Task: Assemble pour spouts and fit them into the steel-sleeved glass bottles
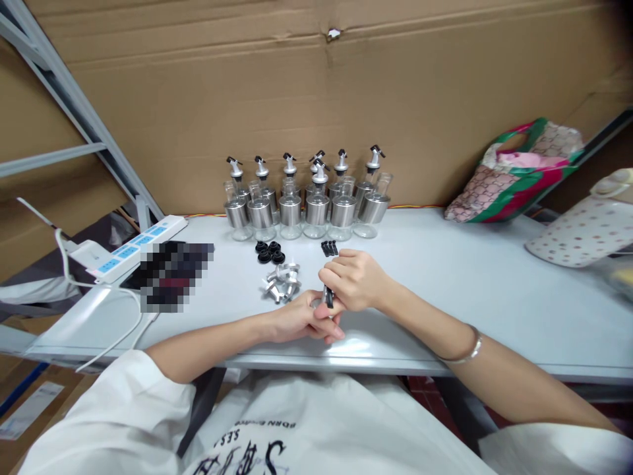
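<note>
Near the front of the white table, my left hand (309, 318) is closed around a silver metal spout (324, 297), mostly hidden by fingers. My right hand (353, 280) pinches a small black cap (330, 298) against the top of that spout. Just left of the hands lies a pile of silver spouts (287, 280). Behind the pile sit several black round stoppers (270, 252). A few small black caps (329, 248) lie in a row behind my right hand.
Glass bottles with steel bands (316, 211) stand along the cardboard wall (277, 86), some with spouts on. At left are a power strip (141, 244), a white cable (133, 297) and a blurred dark object (173, 277). A patterned bag (514, 178) and dotted container (578, 227) occupy the right.
</note>
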{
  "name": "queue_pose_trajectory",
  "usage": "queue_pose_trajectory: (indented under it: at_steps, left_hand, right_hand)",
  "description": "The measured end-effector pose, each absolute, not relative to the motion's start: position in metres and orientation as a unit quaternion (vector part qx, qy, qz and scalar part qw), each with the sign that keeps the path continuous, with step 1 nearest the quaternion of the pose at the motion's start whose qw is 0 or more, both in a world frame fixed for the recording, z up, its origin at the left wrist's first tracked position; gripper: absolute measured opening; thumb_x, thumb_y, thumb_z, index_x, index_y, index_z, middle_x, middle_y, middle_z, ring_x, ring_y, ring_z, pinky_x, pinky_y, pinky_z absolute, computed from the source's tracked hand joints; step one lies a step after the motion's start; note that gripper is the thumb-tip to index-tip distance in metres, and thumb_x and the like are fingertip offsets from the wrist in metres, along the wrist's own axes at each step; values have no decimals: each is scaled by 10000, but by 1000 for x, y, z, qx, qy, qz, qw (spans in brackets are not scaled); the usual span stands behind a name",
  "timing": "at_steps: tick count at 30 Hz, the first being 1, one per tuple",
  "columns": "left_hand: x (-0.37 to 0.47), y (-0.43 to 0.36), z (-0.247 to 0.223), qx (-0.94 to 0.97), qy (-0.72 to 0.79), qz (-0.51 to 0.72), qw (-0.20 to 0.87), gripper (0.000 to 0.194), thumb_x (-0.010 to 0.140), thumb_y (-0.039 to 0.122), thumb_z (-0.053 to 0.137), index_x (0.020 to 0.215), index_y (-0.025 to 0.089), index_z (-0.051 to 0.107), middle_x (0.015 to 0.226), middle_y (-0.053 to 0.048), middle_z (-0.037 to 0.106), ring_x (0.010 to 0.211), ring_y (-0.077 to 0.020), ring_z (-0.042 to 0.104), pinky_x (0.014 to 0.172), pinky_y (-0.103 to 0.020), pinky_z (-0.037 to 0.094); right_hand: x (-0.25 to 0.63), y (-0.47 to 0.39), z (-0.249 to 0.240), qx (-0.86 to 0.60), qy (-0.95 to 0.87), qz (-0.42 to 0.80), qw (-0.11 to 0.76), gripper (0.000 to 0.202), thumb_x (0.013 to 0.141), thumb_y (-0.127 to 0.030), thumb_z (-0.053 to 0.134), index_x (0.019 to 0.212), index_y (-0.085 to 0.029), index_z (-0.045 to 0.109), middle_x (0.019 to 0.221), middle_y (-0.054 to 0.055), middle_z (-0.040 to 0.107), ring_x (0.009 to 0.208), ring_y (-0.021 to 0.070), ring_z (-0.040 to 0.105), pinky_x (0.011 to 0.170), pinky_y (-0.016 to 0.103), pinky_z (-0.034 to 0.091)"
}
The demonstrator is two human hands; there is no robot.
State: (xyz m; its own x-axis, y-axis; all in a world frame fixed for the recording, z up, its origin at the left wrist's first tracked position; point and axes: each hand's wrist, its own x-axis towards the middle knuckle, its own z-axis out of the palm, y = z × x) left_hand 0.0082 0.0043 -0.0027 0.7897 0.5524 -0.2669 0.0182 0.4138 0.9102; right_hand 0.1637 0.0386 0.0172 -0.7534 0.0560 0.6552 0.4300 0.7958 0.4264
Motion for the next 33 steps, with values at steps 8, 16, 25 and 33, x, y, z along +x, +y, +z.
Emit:
queue_pose_trajectory:
  at_steps: [8,16,25,33]
  left_hand:
    - [7,7,-7,517,275,162,794,217,534,182,688,553,142,476,450,14,527,421,-53,380,463,-237,131]
    - [8,6,-7,519,266,164,795,249,543,199,688,521,144,446,460,11,520,414,-35,296,470,-242,135]
    - [3,6,0,636,292,162,696,269,491,222,780,564,135,536,508,57,469,498,-61,369,509,-225,257]
    - [2,6,0,618,277,140,722,294,576,302,748,600,151,497,479,59,477,441,-48,329,446,-199,222]
  right_hand:
    - [164,40,14,-144,-886,-311,313,682,955,-565,119,521,-176,472,442,0,435,410,123,322,511,288,231]
    - [167,44,13,-134,-897,-304,292,636,974,-483,132,530,-179,471,452,3,427,421,126,296,517,293,228]
    - [157,33,11,-115,-912,-90,383,556,980,-287,20,524,-208,328,431,-32,337,403,108,254,481,245,280]
    - [182,61,24,-367,-838,10,403,347,911,-320,402,588,-199,374,462,-57,372,423,79,324,457,206,255]
